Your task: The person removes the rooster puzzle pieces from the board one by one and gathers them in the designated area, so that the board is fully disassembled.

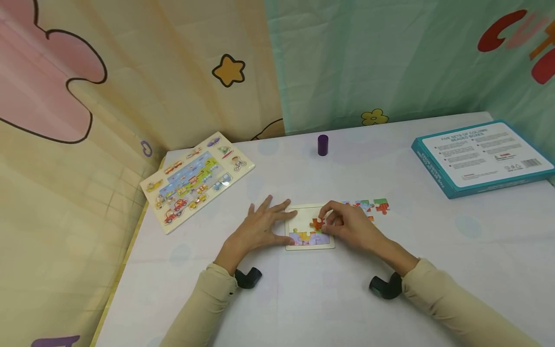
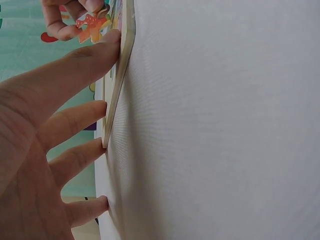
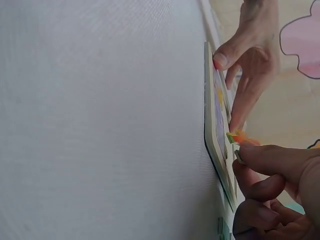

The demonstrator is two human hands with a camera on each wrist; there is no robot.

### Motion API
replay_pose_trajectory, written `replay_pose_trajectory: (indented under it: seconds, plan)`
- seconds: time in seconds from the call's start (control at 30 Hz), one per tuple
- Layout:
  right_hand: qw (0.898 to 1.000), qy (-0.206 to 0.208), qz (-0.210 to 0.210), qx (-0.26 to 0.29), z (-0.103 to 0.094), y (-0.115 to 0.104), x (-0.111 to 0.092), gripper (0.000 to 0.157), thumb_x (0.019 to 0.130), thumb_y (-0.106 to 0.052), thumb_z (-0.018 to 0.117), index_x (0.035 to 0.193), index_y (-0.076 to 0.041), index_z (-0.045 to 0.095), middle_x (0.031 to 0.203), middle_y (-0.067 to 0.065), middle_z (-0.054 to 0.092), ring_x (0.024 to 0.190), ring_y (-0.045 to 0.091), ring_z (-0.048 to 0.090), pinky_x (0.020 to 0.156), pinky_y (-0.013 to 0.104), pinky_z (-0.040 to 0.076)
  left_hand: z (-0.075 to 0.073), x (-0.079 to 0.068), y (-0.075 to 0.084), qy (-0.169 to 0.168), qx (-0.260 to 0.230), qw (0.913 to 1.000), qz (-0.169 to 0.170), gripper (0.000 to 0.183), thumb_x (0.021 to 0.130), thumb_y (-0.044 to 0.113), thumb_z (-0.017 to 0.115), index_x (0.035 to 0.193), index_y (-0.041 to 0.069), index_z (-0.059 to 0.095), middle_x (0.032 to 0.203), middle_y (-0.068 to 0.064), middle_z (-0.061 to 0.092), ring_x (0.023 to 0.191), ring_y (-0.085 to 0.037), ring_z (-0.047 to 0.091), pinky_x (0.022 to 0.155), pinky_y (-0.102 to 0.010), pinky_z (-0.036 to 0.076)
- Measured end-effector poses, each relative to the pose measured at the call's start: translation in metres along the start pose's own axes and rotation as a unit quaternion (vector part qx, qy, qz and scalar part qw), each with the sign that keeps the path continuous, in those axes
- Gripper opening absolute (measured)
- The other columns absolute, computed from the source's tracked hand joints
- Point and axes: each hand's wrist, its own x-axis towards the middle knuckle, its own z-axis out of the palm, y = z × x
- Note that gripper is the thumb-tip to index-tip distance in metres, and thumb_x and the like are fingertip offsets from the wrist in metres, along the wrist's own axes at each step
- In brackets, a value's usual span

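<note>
My left hand [image 1: 258,226] spreads its fingers at the left side of a small jigsaw tray [image 1: 310,248]. Its thumb [image 2: 107,50] presses the near corner, while other fingertips touch the edge. Between the thumb and fingers of my right hand [image 1: 353,226] is a red and orange jigsaw piece [image 1: 318,224], pinched and tilted over the middle of the tray. A row of joined purple and yellow pieces [image 1: 305,238] fills the tray's near side; pale backing shows beyond it. Several loose jigsaw pieces [image 1: 381,206] lie to the right, partly hidden behind my right hand.
A larger picture puzzle board [image 1: 236,180] lies at the back left. Near the back edge a purple cylinder [image 1: 323,145] stands upright. A teal and white box [image 1: 481,156] lies at the back right. Printed curtains [image 1: 347,62] hang behind the white table [image 1: 312,299].
</note>
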Motion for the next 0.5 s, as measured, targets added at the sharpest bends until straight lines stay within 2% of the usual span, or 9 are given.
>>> replay_pose_trajectory:
  seconds: [0.17,0.3,0.5]
  plan:
    - [0.999,0.018,0.026,0.039,-0.001,0.001,0.001,0.016,0.085,-0.006,0.072,0.099,-0.015,0.070,0.083,-0.002,0.069,0.069,0.013,0.063,0.065,0.026,0.049,0.000,0.000,0.000,-0.002,0.002,1.0000,-0.002,0.076,0.075,0.055,0.079,0.142,0.031,0.054,0.158,0.007,0.031,0.150,-0.034,0.009,0.110,-0.071,0.008]
    - [0.997,0.024,0.052,0.047,-0.005,0.002,0.000,0.015,0.087,-0.009,0.072,0.101,-0.014,0.072,0.088,-0.001,0.069,0.078,0.014,0.065,0.073,0.030,0.052,0.000,0.000,0.000,-0.001,0.002,1.0000,0.000,0.076,0.075,0.055,0.080,0.143,0.030,0.054,0.158,0.007,0.031,0.150,-0.035,0.009,0.110,-0.071,0.008]
    - [0.995,0.038,0.080,0.048,-0.023,0.005,-0.008,0.016,0.089,-0.014,0.073,0.104,-0.013,0.073,0.090,0.000,0.071,0.081,0.018,0.064,0.067,0.029,0.051,0.000,-0.001,-0.001,0.003,-0.003,1.0000,0.002,0.077,0.074,0.054,0.081,0.142,0.030,0.054,0.158,0.007,0.032,0.150,-0.034,0.009,0.110,-0.071,0.007]
